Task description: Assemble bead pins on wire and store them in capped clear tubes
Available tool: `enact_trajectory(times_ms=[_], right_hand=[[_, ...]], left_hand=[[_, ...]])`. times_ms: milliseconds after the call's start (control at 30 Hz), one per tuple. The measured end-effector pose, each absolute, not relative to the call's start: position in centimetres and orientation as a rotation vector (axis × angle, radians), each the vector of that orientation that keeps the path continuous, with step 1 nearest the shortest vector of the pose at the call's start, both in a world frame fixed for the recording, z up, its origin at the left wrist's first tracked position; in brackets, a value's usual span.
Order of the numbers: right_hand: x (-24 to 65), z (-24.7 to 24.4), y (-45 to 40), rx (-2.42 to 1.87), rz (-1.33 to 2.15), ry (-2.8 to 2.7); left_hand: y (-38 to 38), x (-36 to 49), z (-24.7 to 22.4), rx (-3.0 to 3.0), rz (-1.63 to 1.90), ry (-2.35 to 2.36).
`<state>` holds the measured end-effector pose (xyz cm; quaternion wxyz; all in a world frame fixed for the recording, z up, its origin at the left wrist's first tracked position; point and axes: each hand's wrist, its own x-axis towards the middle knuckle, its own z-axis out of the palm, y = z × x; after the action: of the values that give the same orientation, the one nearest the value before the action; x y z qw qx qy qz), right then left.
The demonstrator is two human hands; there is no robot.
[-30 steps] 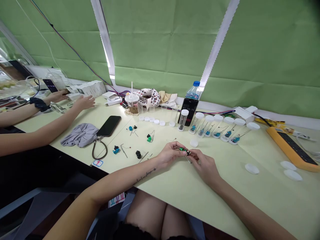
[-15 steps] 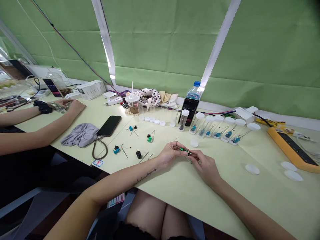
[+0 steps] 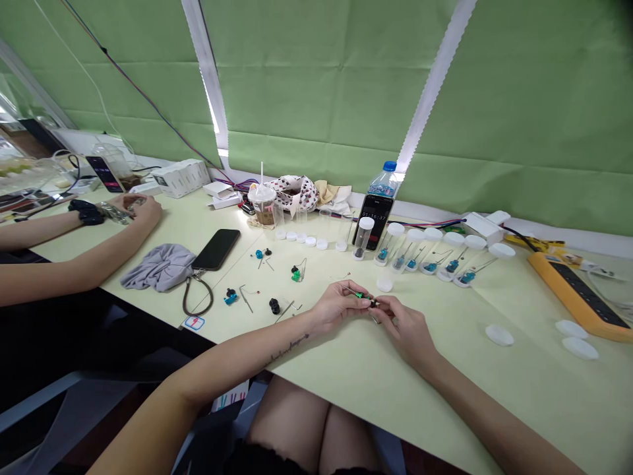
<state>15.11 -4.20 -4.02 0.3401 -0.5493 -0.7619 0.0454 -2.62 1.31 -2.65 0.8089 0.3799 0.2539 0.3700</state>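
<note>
The left hand [image 3: 337,305] and right hand [image 3: 405,330] pinch a green part [image 3: 360,295]; seemingly on a thin wire [image 3: 350,291].

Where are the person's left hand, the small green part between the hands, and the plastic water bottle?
Left hand [image 3: 337,305]: head view, back of the hand.
Green part [image 3: 359,295]: head view, its green body.
Water bottle [image 3: 383,187]: head view, just below the blue cap.

Green roller blinds [image 3: 326,79] above a pale yellow table [image 3: 445,376]
</note>
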Motion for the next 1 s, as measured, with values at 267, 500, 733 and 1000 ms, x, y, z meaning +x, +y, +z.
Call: enact_trajectory(times_ms=[267, 500, 733, 1000], right_hand=[[15.13, -4.21, -4.16, -1.338, 0.044, -1.976], [15.17, -4.21, -4.18, -1.375, 0.149, -1.947], [15.04, -4.09, -4.19, -1.412, 0.189, -1.914], [15.23, -4.47, -4.17, -1.402, 0.164, -1.921]], left_hand=[[1.42, -2.60, -2.83, 0.827, 0.797, 0.518], [1.34, -2.65, -2.53, 0.792, 0.811, 0.532], [1.36, -2.72, -2.70, 0.787, 0.833, 0.516], [1.38, -2.63, -2.79, 0.804, 0.812, 0.507]])
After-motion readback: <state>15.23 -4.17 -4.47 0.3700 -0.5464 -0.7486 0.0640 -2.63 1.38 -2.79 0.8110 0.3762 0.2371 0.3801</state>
